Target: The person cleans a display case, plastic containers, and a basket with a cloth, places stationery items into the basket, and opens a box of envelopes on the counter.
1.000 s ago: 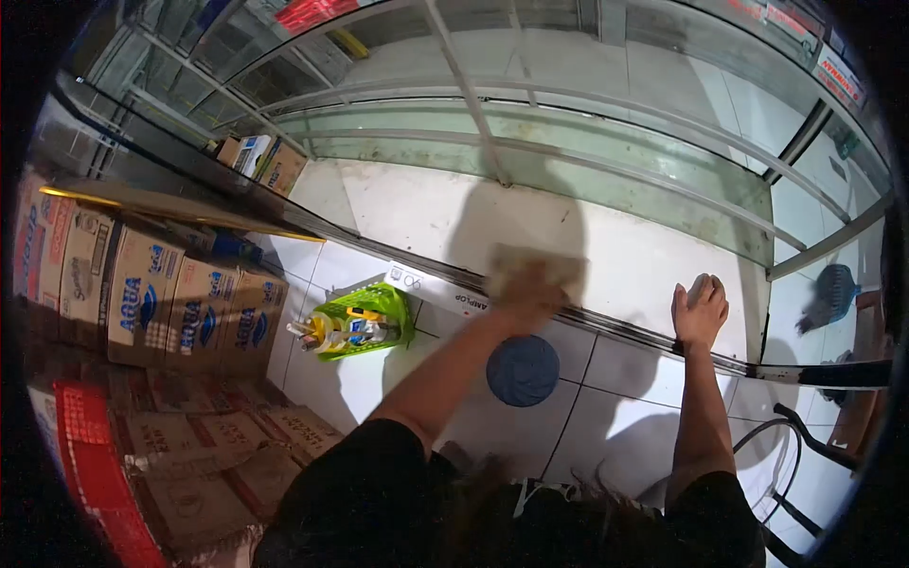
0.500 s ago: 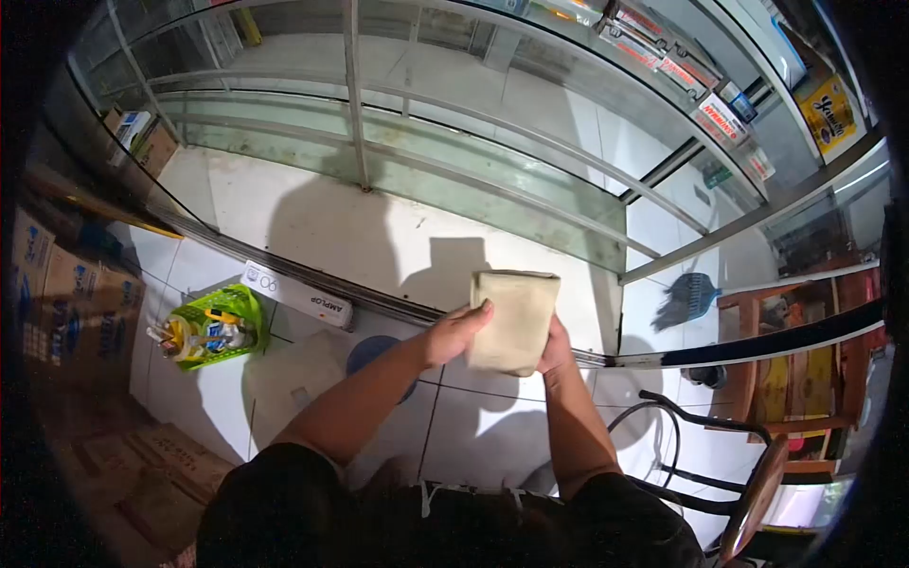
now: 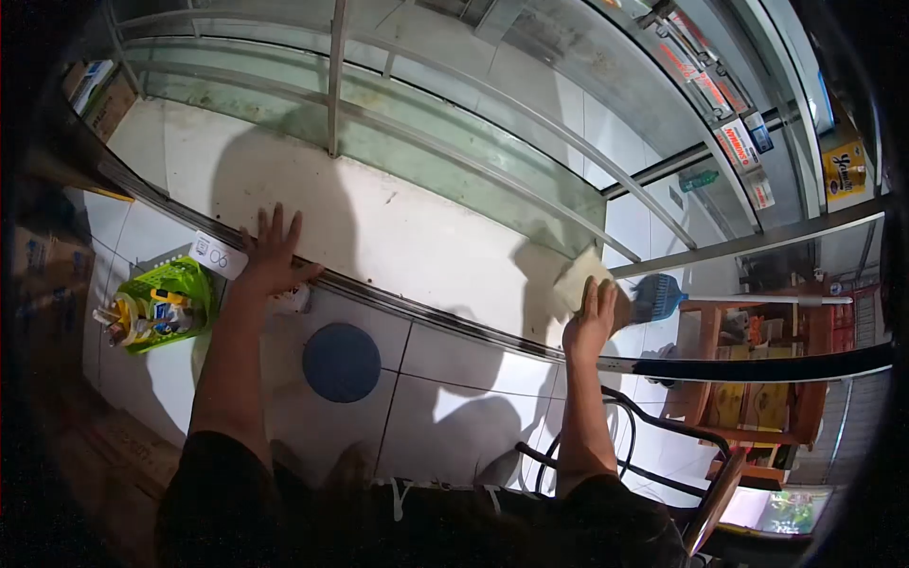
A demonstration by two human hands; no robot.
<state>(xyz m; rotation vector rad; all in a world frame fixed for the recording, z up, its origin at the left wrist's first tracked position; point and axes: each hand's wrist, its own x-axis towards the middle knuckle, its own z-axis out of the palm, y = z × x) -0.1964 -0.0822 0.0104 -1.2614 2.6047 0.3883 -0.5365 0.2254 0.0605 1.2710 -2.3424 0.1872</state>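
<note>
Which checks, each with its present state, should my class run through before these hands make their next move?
1. Right hand on the cloth: ok, it lies over it.
2. Left hand clear of the cloth: ok, spread open and well apart from it.
3. White base free of marks: not ok, small dark specks show.
4. Green basket off the white base: ok, it is on the floor.
5. Cloth's underside clean: cannot tell, hidden from view.

White square tiles with dark grout lines cover the floor (image 3: pixel 440 355), where bright patches of light lie among soft shadows. At the right stands a black tubular-framed chair (image 3: pixel 717 500), near a reddish-brown wooden shelf unit (image 3: pixel 812 379) before a grey ribbed wall (image 3: pixel 843 426).
</note>
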